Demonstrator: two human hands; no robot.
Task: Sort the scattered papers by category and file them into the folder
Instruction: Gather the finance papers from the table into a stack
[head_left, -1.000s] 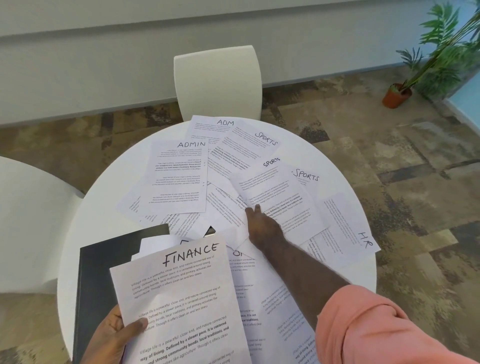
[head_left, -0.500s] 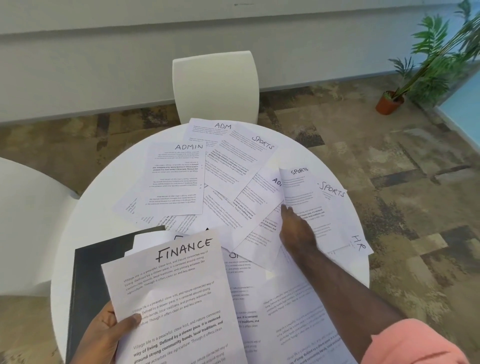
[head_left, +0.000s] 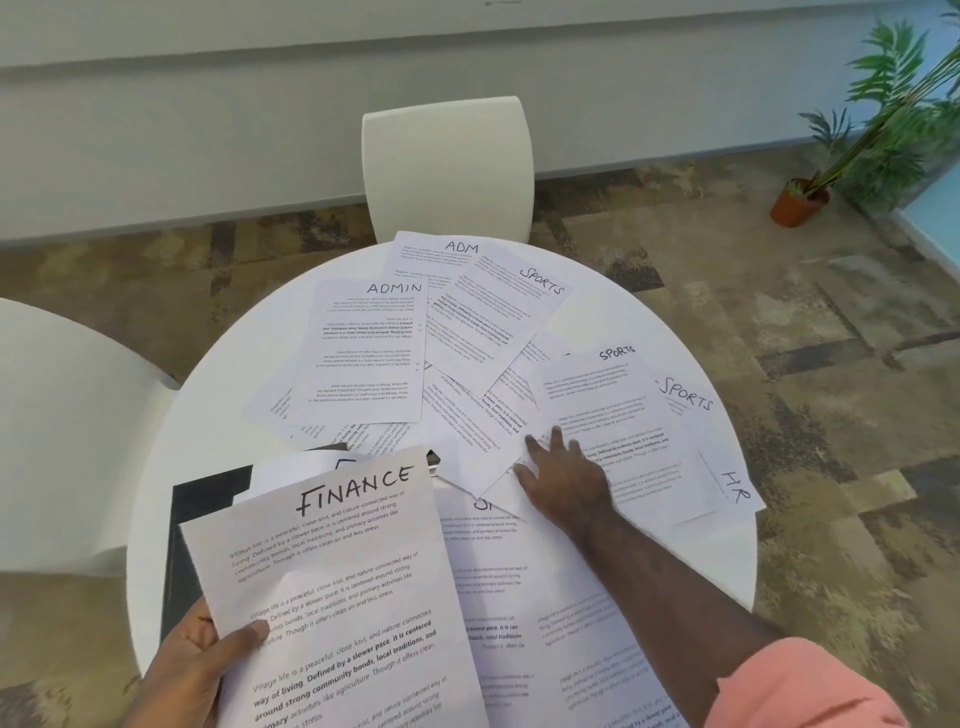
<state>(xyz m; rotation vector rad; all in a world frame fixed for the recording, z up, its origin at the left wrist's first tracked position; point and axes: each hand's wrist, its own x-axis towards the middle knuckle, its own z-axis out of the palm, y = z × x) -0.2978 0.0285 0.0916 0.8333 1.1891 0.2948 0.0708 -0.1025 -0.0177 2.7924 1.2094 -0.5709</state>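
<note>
Printed sheets lie scattered over a round white table (head_left: 218, 431). My left hand (head_left: 192, 660) grips a sheet headed FINANCE (head_left: 337, 582) at the near left, thumb on top. Under it lies a black folder (head_left: 200, 499), partly hidden. My right hand (head_left: 566, 478) rests with spread fingers on the lower left corner of a SPORTS sheet (head_left: 618, 415) at the right. Other sheets carry the headings ADMIN (head_left: 363, 353), ADM (head_left: 431, 252), SPORTS (head_left: 498, 322), a second SPORTS (head_left: 685, 397) and HR (head_left: 735, 486).
A white chair (head_left: 447, 166) stands behind the table and another (head_left: 67, 426) at the left. A potted plant (head_left: 800, 200) stands on the patterned carpet at the far right. More sheets (head_left: 545, 597) cover the near part of the table.
My right hand slid the SPORTS sheet to the right, away from the middle of the pile, and now rests at its lower left corner. The FINANCE sheet stays in my left hand.
</note>
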